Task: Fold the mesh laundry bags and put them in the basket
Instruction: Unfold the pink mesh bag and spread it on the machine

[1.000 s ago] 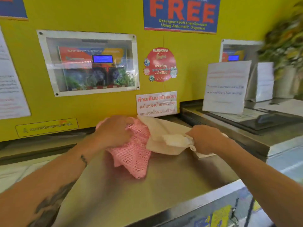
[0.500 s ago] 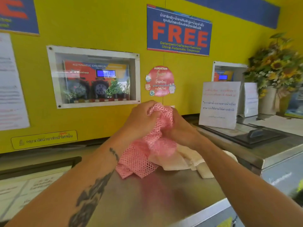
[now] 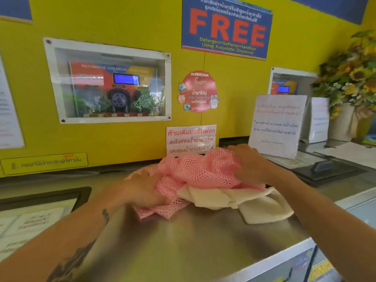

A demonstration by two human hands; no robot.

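From the head camera we see a crumpled pink mesh bag (image 3: 200, 171) lying on the steel machine top (image 3: 183, 241), and we place everything else by that bag. Our left hand (image 3: 145, 190) sits at the bag's near-left edge, motion-blurred; it lies against the mesh, but we cannot tell whether its fingers are curled on the fabric or flat. Our right hand (image 3: 247, 163) rests on the bag's right side with fingers loosely spread and palm down on the netting, not pinching anything we can make out. A cream mesh bag (image 3: 244, 200) lies partly under the pink one, sticking out to its near right and touching it. Just behind the pink bag a small white notice with red lettering (image 3: 191, 139) is fixed to the yellow wall (image 3: 122, 21). Up and to the left of the bag is a framed window with a dispenser (image 3: 114, 86) inside; high above it hangs a blue "FREE" sign (image 3: 226, 27). To the right of the bag stands a paper notice (image 3: 276, 125), and farther right a vase of sunflowers (image 3: 352, 78).
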